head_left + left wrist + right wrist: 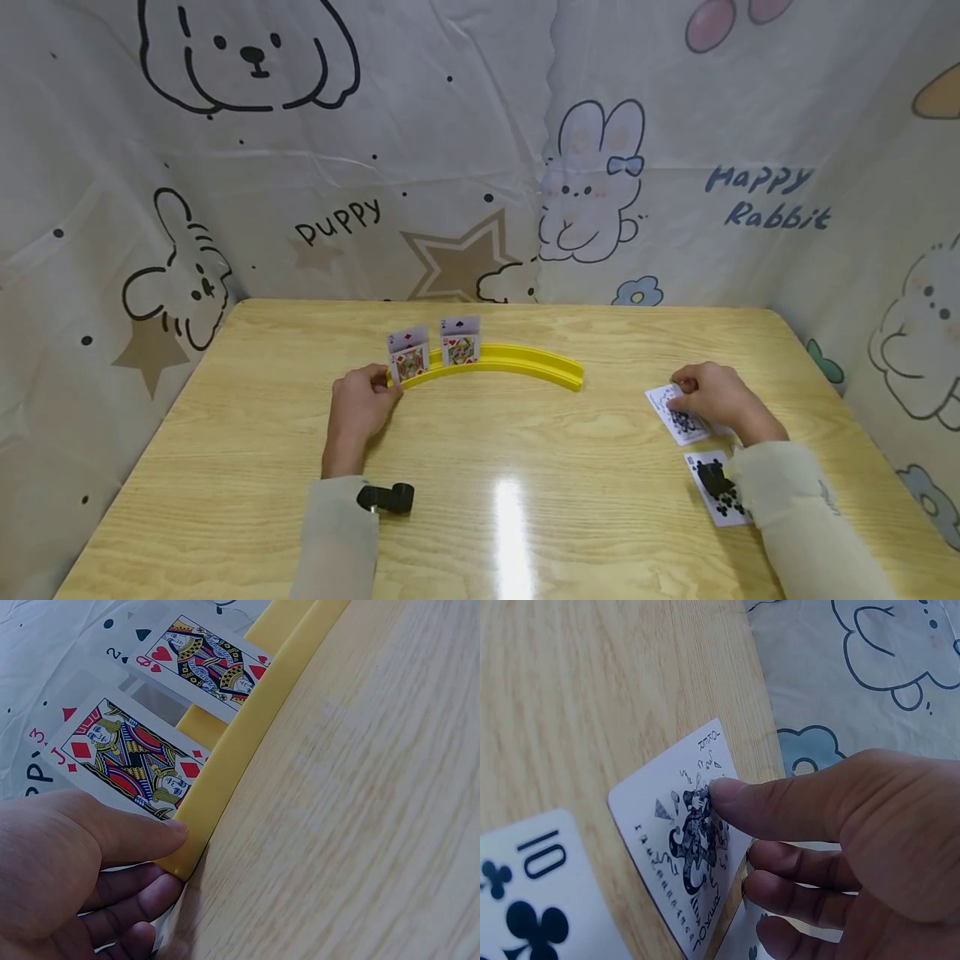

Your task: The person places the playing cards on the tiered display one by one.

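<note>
On the table (450, 467), we are pinching the rack (513, 358) at its left end, beside the jack (127, 757), with our left hand (363, 404), and the joker (694, 851), near the ten (555, 900), with our right hand (720, 398).

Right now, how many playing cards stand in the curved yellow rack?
4: left, jack of diamonds before three of diamonds; right, queen of hearts before two of spades. More may hide.

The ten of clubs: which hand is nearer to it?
Right. The right hand holds the joker just beyond the ten; the left hand, far to its left, grips the rack.
</note>
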Demonstrator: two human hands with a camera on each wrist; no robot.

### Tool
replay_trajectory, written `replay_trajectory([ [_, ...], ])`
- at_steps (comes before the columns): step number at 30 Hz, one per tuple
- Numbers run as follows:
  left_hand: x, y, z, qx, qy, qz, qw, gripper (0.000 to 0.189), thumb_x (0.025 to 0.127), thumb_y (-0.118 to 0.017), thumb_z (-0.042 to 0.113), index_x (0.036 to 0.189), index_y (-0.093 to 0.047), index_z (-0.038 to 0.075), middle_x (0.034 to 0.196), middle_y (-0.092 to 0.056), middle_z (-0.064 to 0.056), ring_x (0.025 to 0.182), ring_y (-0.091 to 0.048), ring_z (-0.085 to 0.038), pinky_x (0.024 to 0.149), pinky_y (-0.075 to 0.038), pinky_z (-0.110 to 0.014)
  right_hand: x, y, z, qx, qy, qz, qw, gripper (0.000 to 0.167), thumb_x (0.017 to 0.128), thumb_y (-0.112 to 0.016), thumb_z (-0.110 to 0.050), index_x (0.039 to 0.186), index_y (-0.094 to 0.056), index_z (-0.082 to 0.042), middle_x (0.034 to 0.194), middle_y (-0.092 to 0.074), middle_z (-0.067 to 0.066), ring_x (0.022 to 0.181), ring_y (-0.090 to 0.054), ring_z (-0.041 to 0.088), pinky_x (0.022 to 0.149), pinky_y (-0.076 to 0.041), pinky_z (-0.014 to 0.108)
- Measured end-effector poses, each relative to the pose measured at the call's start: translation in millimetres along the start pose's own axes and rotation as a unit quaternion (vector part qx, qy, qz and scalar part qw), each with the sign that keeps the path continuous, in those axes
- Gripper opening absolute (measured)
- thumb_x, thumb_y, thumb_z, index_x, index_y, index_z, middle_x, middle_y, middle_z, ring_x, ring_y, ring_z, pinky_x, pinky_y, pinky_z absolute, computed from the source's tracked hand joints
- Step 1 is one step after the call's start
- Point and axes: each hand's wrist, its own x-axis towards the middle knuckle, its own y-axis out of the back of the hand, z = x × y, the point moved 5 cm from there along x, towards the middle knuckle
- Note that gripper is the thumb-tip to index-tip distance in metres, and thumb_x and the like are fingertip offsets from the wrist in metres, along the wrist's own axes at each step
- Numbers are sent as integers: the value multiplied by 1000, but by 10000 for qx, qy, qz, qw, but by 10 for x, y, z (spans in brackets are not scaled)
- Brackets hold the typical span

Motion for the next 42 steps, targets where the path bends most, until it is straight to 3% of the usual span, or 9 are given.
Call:
replay_trajectory([
  [12,12,-22,-32,11,-9,30,10000,37,89,-73,11,122,-67,-5,100,-69,-17,88,-65,-25,78,-52,-42,-20,-10,-13,5,-122,20,9999,49,85,-79,-16,120,-62,13,99,-62,19,87,-53,31,82,-47,51],
  [26,-6,-4,-18,18,-129,98,9999,35,88,-74,11,119,-69,-5,96,-70,-15,86,-65,-24,77,-52,-41,-17,-32,-5,337,-632,-39,9974,38,86,-79,-11,111,-58,9,96,-57,17,86,-53,31,73,-46,39],
  [32,-18,-6,-2,34,-181,112,9998,34,88,-74,10,118,-69,-5,95,-69,-15,85,-64,-25,76,-52,-41,-64,-2,-14,271,-417,-50,9988,41,84,-80,-11,112,-61,12,93,-58,16,84,-53,29,73,-46,40],
  [42,-12,-9,-12,73,-167,111,9998,34,88,-74,10,118,-69,-4,96,-69,-15,86,-65,-25,78,-52,-42,-106,107,-102,145,-89,145,9997,21,86,-75,-5,99,-62,4,86,-57,11,80,-52,27,69,-45,38],
])
